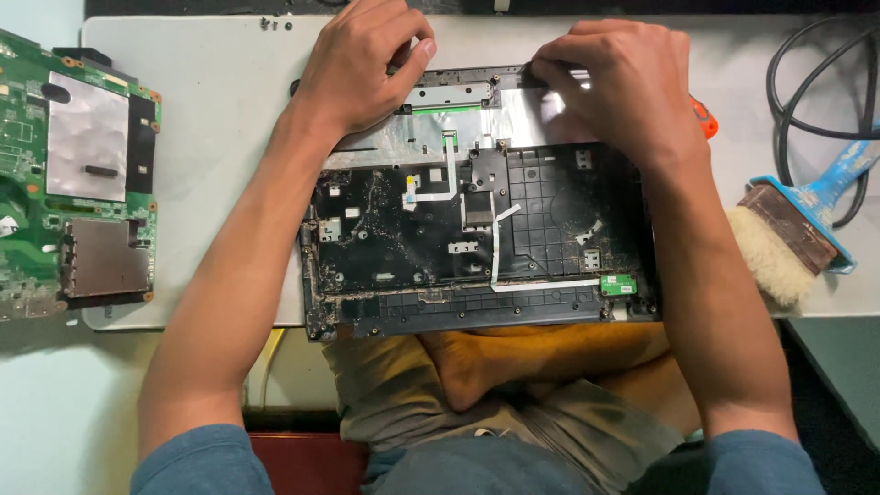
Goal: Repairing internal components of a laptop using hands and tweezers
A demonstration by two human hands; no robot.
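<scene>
Pale bench [229, 110], crowded from where I watch.
A black laptop shell [477, 238] lies at its middle, overhanging the near edge. A green board [73, 174] sits at the left edge, a blue-handled brush [793, 234] and a black cable [816, 101] at the right, small screws [273, 23] far back.

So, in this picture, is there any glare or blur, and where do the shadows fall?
Head view: light is even and soft; glare shows only on the silver foil panel of the laptop case, beside the right hand. The left hand casts a faint shadow on the white table. The green circuit board and the brush are sharp; no motion blur.
</scene>
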